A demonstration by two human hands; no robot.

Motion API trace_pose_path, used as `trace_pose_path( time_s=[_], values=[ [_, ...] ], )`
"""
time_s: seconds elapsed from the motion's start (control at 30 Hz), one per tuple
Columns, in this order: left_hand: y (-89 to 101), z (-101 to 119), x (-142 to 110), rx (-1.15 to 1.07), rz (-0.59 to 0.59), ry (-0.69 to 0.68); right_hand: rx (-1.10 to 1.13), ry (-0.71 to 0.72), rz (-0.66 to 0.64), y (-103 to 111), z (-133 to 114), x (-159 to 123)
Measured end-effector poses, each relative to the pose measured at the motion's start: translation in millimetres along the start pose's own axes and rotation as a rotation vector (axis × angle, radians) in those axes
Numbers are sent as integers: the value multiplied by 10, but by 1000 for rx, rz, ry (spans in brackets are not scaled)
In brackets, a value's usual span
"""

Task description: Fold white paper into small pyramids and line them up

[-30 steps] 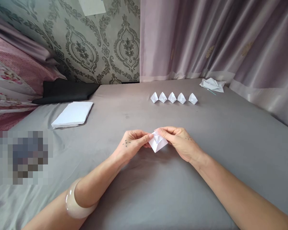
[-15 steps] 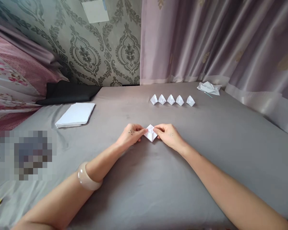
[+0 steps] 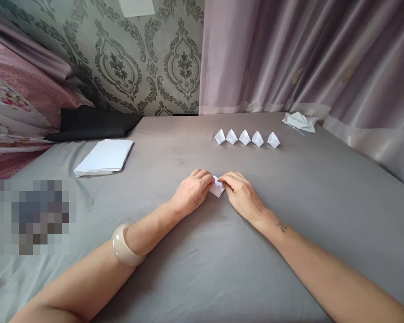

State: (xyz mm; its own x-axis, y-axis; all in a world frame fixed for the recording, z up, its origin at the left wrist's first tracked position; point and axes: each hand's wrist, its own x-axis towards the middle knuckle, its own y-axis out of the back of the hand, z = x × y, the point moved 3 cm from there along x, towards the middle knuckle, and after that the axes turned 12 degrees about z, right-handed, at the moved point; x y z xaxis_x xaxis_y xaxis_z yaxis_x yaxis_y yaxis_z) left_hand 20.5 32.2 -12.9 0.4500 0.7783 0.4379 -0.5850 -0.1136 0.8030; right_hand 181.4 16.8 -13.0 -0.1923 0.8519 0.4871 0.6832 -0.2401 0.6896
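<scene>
A small folded piece of white paper [image 3: 217, 188] lies on the grey sheet [image 3: 202, 269] between my two hands, its diamond-like shape partly covered by fingers. My left hand [image 3: 194, 188] is closed on its left side, fingertips pressed to the paper. From the right, my right hand [image 3: 239, 190] pinches the opposite side with curled fingers. Farther back, several folded white paper boats [image 3: 244, 137] stand in a row, the rightmost set slightly apart.
A stack of white paper [image 3: 104, 157] lies at the left, with a folded black cloth [image 3: 94, 123] behind it. Crumpled white papers [image 3: 299, 121] and a thin bluish stick [image 3: 298, 131] are at the back right. Curtains [image 3: 272, 54] hang behind; a blurred patch covers something at far left.
The folded paper has gone from being held up to lying lower on the sheet. Both hands have turned over it, knuckles now up, fingertips pressing at its sides.
</scene>
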Motion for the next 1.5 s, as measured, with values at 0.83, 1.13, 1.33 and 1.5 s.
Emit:
trace_pose_path(
  time_s=[0.83, 1.13, 1.33, 1.5],
  values=[
    [186, 64, -43, 116, -80, -373, -381, 344, -340, 191, -155, -181],
    [141, 153, -44, 183, -139, -303, -329, 307, -423, 243, -132, 26],
    [118, 147, -45, 150, -118, -164, -355, 377, -384, 187, -148, 47],
    [83, 149, -85, 211, -90, -135, -169, 282, -203, 151, -39, 27]
  ],
)
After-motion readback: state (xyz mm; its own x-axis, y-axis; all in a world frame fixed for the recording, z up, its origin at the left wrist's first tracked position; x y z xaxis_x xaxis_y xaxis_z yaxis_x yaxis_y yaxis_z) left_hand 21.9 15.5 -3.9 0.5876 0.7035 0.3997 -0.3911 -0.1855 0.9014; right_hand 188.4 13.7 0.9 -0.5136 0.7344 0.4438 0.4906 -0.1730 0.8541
